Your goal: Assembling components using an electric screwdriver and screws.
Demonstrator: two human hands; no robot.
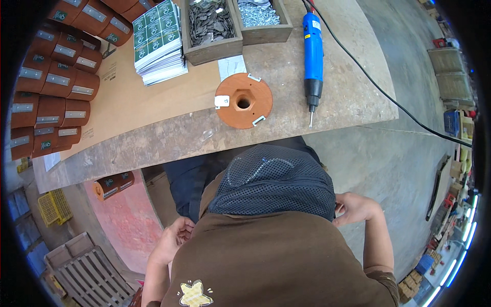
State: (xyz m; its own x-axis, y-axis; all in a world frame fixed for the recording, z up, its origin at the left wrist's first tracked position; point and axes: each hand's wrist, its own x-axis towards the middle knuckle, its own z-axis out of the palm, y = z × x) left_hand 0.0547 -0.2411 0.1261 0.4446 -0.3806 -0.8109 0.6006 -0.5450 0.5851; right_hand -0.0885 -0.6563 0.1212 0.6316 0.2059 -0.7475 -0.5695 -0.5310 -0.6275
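A dark mesh pouch (273,181) with a zip lies across my waist, something pale and curved showing through it. My left hand (176,238) is at my left side by the dark cloth, fingers curled in; what they hold, if anything, is hidden. Beside the pouch's right edge, my right hand (356,208) is bent with its fingers closed, their tips partly out of sight. On the bench ahead sits a round reddish-brown wooden piece (262,105) with a hexagonal recess, a centre hole and small metal clips. Neither hand touches it. A blue electric screwdriver (313,51) lies to its right.
The worn workbench (169,138) spans the front. Stacked brown wooden pieces (56,79) stand at left, near a pile of green-and-white printed cards (159,43). Wooden boxes hold dark metal bits (210,23) and screws (258,15). A black cord (378,84) crosses the right side.
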